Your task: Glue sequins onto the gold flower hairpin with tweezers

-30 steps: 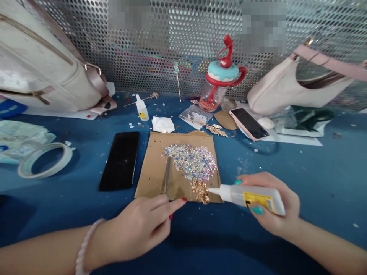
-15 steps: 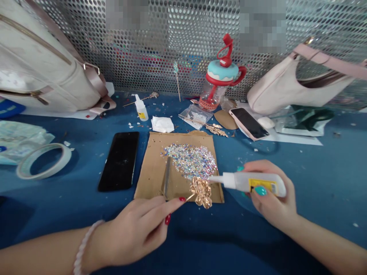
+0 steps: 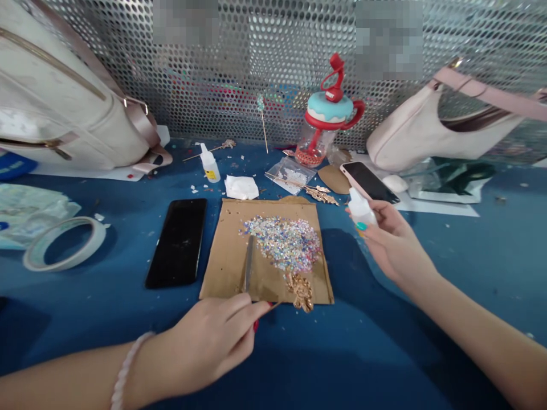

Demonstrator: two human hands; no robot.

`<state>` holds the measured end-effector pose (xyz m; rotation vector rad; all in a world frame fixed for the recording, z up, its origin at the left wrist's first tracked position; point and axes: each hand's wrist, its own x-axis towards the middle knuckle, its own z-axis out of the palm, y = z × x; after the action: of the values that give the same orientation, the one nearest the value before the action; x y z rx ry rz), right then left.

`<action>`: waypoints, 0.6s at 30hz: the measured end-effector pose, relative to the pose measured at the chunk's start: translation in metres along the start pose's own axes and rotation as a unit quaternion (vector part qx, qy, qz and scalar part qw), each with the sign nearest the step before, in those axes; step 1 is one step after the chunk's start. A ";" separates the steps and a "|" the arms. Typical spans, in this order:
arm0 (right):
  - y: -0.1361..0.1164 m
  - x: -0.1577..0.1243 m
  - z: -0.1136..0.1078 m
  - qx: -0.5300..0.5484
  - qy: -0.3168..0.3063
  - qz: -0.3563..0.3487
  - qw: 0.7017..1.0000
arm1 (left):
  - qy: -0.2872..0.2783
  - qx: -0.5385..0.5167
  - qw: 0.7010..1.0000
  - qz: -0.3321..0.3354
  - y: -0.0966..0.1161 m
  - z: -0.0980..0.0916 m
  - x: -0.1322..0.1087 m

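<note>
Between the thumb and fingers of my left hand (image 3: pixel 213 339) is the stem of a gold hairpin (image 3: pixel 301 291). Its ornate flower head hangs over the front edge of a cardboard sheet (image 3: pixel 228 250). My right hand (image 3: pixel 393 245) is closed around a small white glue bottle (image 3: pixel 361 208), held above the table right of the cardboard with its nozzle pointing up. A heap of glittering rhinestones (image 3: pixel 286 239) covers the upper right of the cardboard. Metal tweezers (image 3: pixel 249 265) lie beside the heap, their lower end close to my left hand.
Left of the cardboard lies a black phone (image 3: pixel 177 242), with a tape roll (image 3: pixel 64 245) farther left. Behind are a second glue bottle (image 3: pixel 209 164), a folded tissue (image 3: pixel 241 187), gold hairpins (image 3: pixel 321 195), a red-lidded cup (image 3: pixel 327 114) and another phone (image 3: pixel 370 181). Bags flank a perforated metal screen.
My right hand has drawn the glue bottle away from the hairpin, up and to the right, turning it from level to upright. The hairpin in my left hand has shifted and tilted slightly.
</note>
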<state>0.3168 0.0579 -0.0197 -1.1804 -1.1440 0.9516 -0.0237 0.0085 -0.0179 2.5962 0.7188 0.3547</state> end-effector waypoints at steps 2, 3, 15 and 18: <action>0.003 0.006 -0.005 -0.045 -0.001 -0.009 0.999 | -0.013 0.003 1.000 -0.002 -0.001 0.001 0.001; 0.004 0.009 -0.008 -0.076 -0.003 -0.015 0.997 | -0.015 0.004 1.000 -0.001 -0.001 0.001 0.001; 0.007 0.017 -0.017 -0.198 -0.007 -0.053 0.979 | -0.024 -0.002 1.000 -0.019 -0.002 0.001 0.001; 0.009 0.018 -0.018 -0.211 -0.025 -0.073 0.974 | -0.015 -0.015 1.000 -0.021 -0.001 0.001 0.001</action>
<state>0.3379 0.0735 -0.0263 -1.3894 -1.5021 0.6445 -0.0234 0.0098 -0.0191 2.5483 0.7508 0.3106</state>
